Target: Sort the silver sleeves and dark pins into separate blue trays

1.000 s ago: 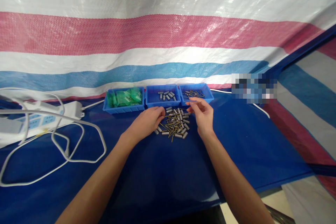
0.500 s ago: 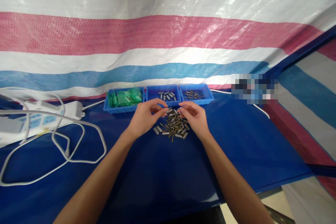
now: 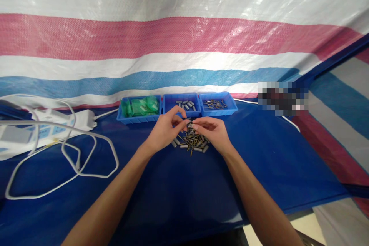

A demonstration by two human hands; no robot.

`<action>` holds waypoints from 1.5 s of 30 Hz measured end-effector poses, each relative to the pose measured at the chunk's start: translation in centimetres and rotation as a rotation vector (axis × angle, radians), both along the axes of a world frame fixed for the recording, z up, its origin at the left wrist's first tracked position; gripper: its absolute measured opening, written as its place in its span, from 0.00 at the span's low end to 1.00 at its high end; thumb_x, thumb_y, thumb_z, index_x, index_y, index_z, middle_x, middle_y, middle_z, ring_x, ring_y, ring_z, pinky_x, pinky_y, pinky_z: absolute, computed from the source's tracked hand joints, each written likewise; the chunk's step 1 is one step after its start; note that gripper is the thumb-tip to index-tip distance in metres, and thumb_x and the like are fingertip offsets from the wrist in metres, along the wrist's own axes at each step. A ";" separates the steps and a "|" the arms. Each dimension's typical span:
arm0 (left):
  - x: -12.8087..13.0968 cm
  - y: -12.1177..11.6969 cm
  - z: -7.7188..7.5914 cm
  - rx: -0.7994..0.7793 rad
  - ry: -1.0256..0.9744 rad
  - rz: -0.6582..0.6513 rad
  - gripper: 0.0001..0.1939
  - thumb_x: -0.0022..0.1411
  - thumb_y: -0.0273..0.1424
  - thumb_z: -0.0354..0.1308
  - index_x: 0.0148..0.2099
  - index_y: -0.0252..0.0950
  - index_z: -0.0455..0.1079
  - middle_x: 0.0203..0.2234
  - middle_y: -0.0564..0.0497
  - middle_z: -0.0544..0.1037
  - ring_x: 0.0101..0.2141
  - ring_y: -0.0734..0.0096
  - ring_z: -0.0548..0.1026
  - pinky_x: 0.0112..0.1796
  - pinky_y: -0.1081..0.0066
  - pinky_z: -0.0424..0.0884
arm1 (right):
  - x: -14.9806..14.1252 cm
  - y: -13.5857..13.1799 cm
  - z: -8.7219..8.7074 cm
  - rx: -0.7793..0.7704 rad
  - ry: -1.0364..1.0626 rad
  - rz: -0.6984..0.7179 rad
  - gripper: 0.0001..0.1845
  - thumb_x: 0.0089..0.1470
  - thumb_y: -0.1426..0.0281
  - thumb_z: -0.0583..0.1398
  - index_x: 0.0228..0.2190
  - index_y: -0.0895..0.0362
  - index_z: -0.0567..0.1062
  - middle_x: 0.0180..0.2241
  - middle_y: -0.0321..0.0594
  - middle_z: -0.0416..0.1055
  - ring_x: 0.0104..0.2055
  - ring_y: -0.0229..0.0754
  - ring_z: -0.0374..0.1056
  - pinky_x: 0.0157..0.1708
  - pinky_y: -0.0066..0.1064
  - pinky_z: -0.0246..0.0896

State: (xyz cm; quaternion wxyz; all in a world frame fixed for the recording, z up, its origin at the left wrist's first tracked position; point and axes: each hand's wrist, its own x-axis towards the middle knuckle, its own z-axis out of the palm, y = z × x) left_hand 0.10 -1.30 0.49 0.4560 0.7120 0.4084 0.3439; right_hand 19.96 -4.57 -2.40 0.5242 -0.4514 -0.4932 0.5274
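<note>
Over a loose pile of thin brass-coloured screw-like pins (image 3: 192, 142) and short silver metal cylinders (image 3: 198, 149), my two hands nearly meet at the fingertips. My right hand (image 3: 212, 132) pinches at a small silver metal cylinder (image 3: 189, 125) with thumb and forefinger. On the other side, my left hand (image 3: 166, 130) is curled, its thumb tip close to that piece and its index finger arched above. Whatever lies between the left fingers is too small to make out. Part of the pile is hidden beneath both hands.
Behind the pile stand three blue bins in a row: one with green plastic packets (image 3: 142, 106), one with silver cylinders (image 3: 186, 105), one with brass-coloured pins (image 3: 215, 104). A white power strip (image 3: 83, 120) and looped white cable (image 3: 113, 150) lie left. Striped sheeting (image 3: 184, 34) hangs behind.
My hands have come closer together over the pile; the right fingers moved left and closed to a pinch near the left fingertips. The whole view has shifted slightly.
</note>
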 end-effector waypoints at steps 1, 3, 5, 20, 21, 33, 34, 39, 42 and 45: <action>0.1 0.0 0.0 -0.001 0.001 0.003 0.09 0.69 0.34 0.60 0.47 0.39 0.64 0.24 0.56 0.80 0.26 0.73 0.79 0.31 0.75 0.75 | 0.0 0.0 0.0 -0.004 0.000 0.002 0.12 0.47 0.60 0.75 0.34 0.52 0.86 0.31 0.37 0.83 0.29 0.40 0.76 0.30 0.32 0.74; 0.2 -0.1 0.0 0.012 0.027 0.025 0.08 0.70 0.34 0.59 0.47 0.38 0.66 0.25 0.56 0.81 0.26 0.72 0.80 0.31 0.75 0.75 | 0.0 0.1 0.0 -0.009 -0.003 0.001 0.12 0.46 0.60 0.75 0.33 0.52 0.86 0.30 0.37 0.83 0.29 0.40 0.76 0.30 0.32 0.74; 0.2 0.0 -0.1 0.060 0.097 0.069 0.07 0.72 0.35 0.57 0.47 0.38 0.69 0.26 0.55 0.81 0.27 0.71 0.80 0.31 0.74 0.74 | 0.2 0.2 -0.1 0.005 -0.013 -0.035 0.12 0.46 0.60 0.75 0.32 0.53 0.86 0.29 0.37 0.83 0.28 0.40 0.76 0.30 0.32 0.74; -0.4 0.5 -2.5 0.401 0.665 -0.162 0.08 0.68 0.22 0.59 0.44 0.35 0.78 0.41 0.45 0.81 0.46 0.56 0.78 0.48 0.61 0.75 | 3.3 1.5 -1.2 0.132 -0.107 -0.534 0.18 0.51 0.60 0.71 0.43 0.55 0.81 0.41 0.44 0.83 0.30 0.42 0.78 0.30 0.35 0.74; -0.4 0.6 -2.4 0.385 0.669 -0.167 0.08 0.68 0.21 0.59 0.42 0.35 0.78 0.40 0.45 0.81 0.44 0.57 0.78 0.47 0.62 0.75 | 3.0 1.5 -1.2 0.127 -0.098 -0.520 0.18 0.51 0.61 0.71 0.42 0.55 0.81 0.41 0.44 0.83 0.30 0.42 0.78 0.30 0.35 0.74; -0.9 0.6 -1.6 0.360 0.511 -0.104 0.04 0.70 0.24 0.57 0.43 0.37 0.71 0.36 0.49 0.78 0.38 0.63 0.77 0.42 0.65 0.73 | 2.2 1.2 -0.9 0.087 -0.065 -0.424 0.14 0.53 0.61 0.70 0.40 0.54 0.81 0.34 0.39 0.83 0.28 0.39 0.75 0.30 0.33 0.72; -0.9 0.6 -1.4 0.363 0.446 -0.082 0.03 0.69 0.24 0.59 0.42 0.37 0.72 0.34 0.50 0.78 0.37 0.64 0.77 0.41 0.67 0.73 | 2.2 1.1 -0.9 0.083 -0.065 -0.408 0.14 0.53 0.61 0.70 0.40 0.54 0.81 0.33 0.39 0.83 0.28 0.39 0.75 0.31 0.33 0.72; -0.5 0.4 -0.6 0.397 0.223 0.071 0.08 0.62 0.24 0.67 0.42 0.37 0.73 0.31 0.55 0.80 0.33 0.70 0.79 0.40 0.71 0.74 | 1.7 0.9 -0.6 0.072 -0.071 -0.300 0.13 0.53 0.61 0.70 0.38 0.53 0.81 0.32 0.38 0.82 0.28 0.41 0.75 0.33 0.35 0.74; -0.4 0.2 -0.4 0.406 0.189 0.103 0.09 0.61 0.25 0.69 0.42 0.37 0.72 0.30 0.56 0.81 0.32 0.72 0.80 0.38 0.74 0.75 | 1.5 0.7 -0.5 0.053 -0.069 -0.223 0.12 0.53 0.60 0.70 0.38 0.51 0.82 0.32 0.37 0.82 0.30 0.42 0.76 0.34 0.36 0.75; -0.4 0.1 -0.3 0.393 0.177 0.094 0.09 0.63 0.27 0.68 0.43 0.38 0.72 0.31 0.56 0.83 0.33 0.72 0.82 0.36 0.75 0.74 | 1.3 0.5 -0.3 0.051 -0.082 -0.143 0.13 0.52 0.61 0.71 0.39 0.51 0.83 0.32 0.36 0.81 0.30 0.41 0.75 0.33 0.34 0.74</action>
